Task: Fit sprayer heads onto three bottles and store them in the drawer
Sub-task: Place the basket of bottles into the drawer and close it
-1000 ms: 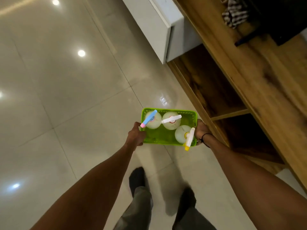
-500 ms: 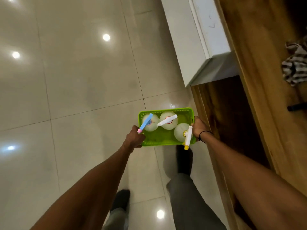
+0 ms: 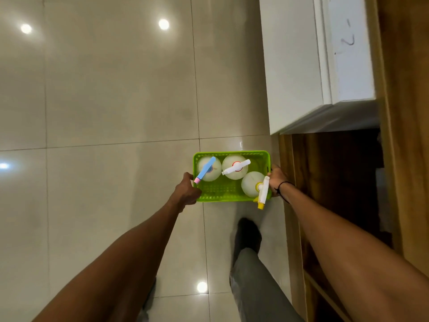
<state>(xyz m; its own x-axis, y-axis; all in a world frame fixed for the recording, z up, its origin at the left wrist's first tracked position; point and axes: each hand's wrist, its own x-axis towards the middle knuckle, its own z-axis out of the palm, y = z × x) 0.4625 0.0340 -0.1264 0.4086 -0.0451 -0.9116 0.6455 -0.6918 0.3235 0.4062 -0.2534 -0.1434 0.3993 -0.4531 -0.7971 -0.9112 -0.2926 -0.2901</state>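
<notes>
left hand (image 3: 185, 191) clenched on left short side of green basket (image 3: 229, 198) | right hand (image 3: 275, 180) grips right side | basket held level above tiled floor (image 3: 116, 112), long axis left-right | three bottles upright inside: blue sprayer (image 3: 205, 169) points near-left, white sprayer (image 3: 236, 166) points left, yellow-tipped sprayer (image 3: 263, 194) points toward person | open white drawer (image 3: 297, 66) ahead-right

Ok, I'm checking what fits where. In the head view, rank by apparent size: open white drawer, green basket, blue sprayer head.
1. White drawer, largest by far.
2. Green basket, held by the left hand and right hand.
3. Blue sprayer head, smallest.
Basket and drawer sit at different distances, so true sizes stay unsure.
</notes>
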